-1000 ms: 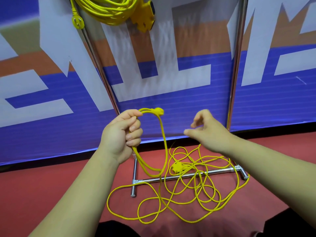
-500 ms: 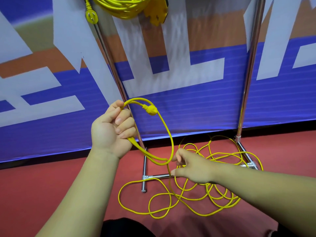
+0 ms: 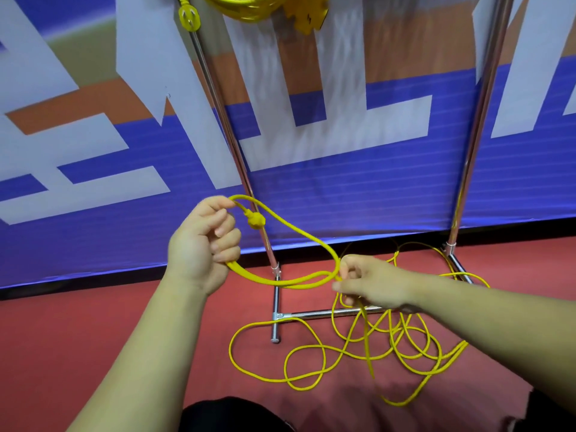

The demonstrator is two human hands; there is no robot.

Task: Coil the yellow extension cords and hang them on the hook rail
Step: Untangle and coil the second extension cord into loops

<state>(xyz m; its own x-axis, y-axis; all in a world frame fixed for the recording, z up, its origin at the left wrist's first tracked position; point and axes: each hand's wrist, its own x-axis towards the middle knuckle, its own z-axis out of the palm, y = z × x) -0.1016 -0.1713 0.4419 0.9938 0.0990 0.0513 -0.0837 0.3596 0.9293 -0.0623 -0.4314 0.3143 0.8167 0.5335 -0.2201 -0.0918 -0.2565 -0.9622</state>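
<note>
Cord (image 3: 367, 344) lies on the floor (image 3: 93, 338) across the rack base (image 3: 311, 313), banner (image 3: 343, 198) behind.

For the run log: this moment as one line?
left hand holds loop | right hand pinches cord | rest on floor

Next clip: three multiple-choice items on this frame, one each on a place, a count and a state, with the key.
1. Where does most of the cord lie? A. table B. red floor C. chair
2. How many hands hold it? A. none B. one C. two
3. The hung cord up top is: A. coiled B. straight C. cut
Key: B, loops spread over the floor; C, left hand grips a loop, right hand pinches it; A, it hangs bundled.
</note>
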